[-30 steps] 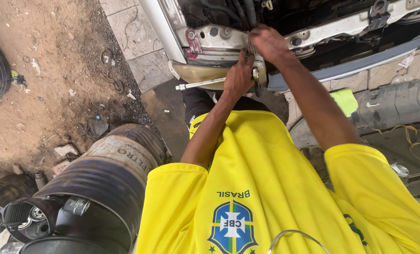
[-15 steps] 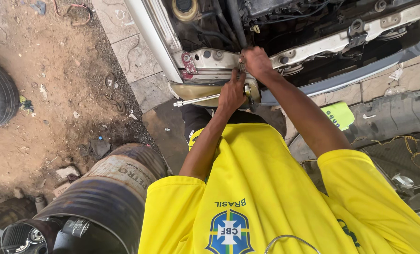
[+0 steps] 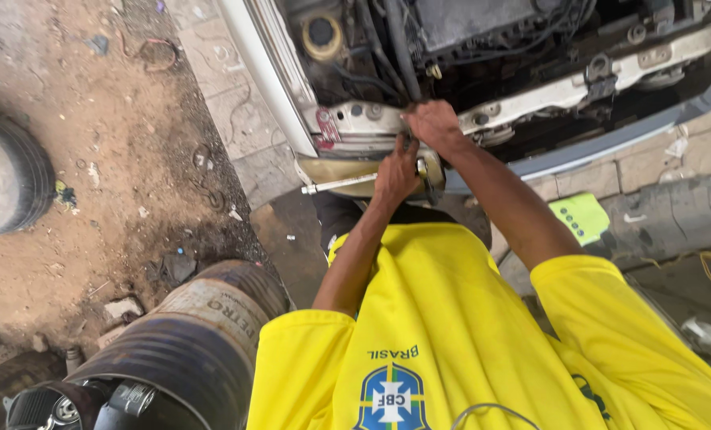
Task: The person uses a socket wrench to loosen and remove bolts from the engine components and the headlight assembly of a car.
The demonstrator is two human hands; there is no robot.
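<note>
Looking down past my yellow shirt point(image 3: 459, 318), I see more of the car's engine bay point(image 3: 483, 40) than half a second ago: the view has tipped up, so both hands sit lower in the picture, though they stay at the same spot on the car's front. My left hand point(image 3: 395, 177) is closed around the handle end of a long metal wrench point(image 3: 339, 184), whose shaft sticks out to the left of that hand. My right hand point(image 3: 433, 126) is just above and beside the left, fingers curled onto the white front crossbar point(image 3: 546, 95); whether it grips anything small, I cannot tell. I count one wrench, one yellow cap point(image 3: 322, 36) up and left of my hands, one wheel point(image 3: 5, 179) far left, one rusty drum point(image 3: 188, 342) below my left elbow, and one green sheet point(image 3: 582, 216) right of my right forearm.
</note>
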